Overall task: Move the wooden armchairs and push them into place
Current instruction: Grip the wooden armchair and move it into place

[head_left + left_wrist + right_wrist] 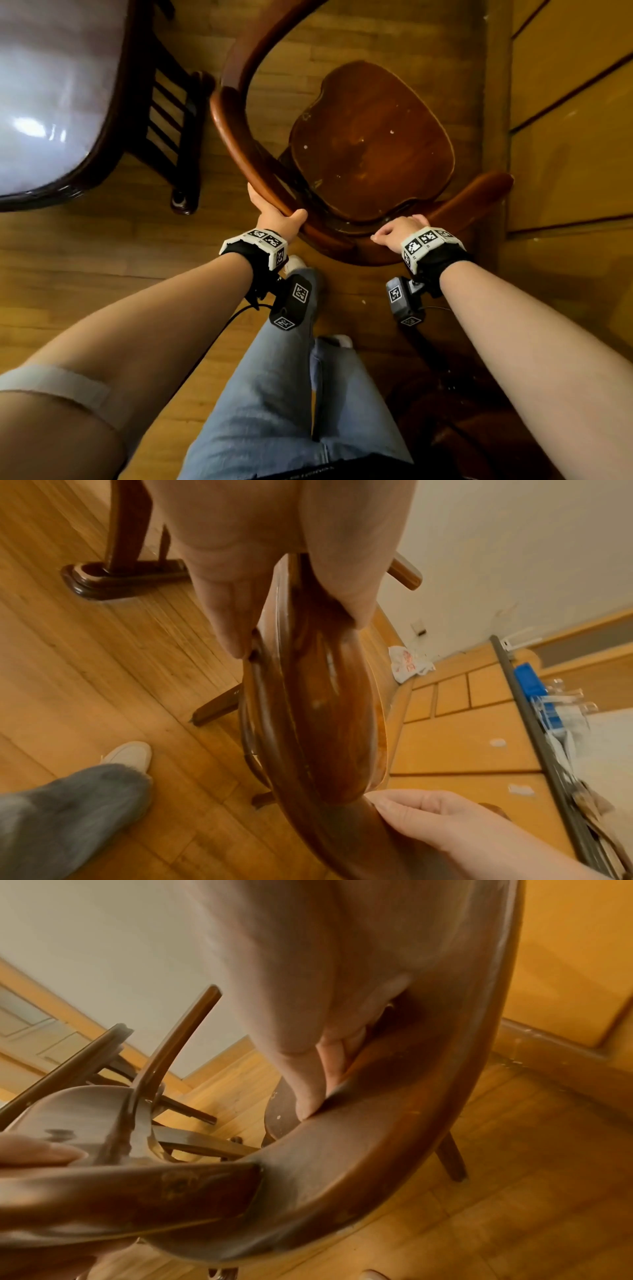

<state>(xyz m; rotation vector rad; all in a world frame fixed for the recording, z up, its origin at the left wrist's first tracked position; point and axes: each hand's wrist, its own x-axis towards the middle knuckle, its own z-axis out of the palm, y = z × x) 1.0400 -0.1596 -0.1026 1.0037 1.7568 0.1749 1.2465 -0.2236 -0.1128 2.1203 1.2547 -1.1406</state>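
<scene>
A brown wooden armchair [370, 144] with a curved back rail and a worn seat stands on the wooden floor in front of me. My left hand [277, 214] grips the left part of the curved back rail [318, 702], thumb on top and fingers underneath. My right hand [397, 231] grips the same back rail [394, 1123] further right, fingers curled over its top. Both wrist views show the rail running between thumb and fingers. One chair leg [452, 1158] shows above the floor.
A dark table [51, 102] with a glossy top and a slatted base [171, 126] stands at the left. Light wooden panelling [568, 137] runs along the right. My legs in jeans [291, 394] are right behind the chair. A white bag [407, 664] lies by the wall.
</scene>
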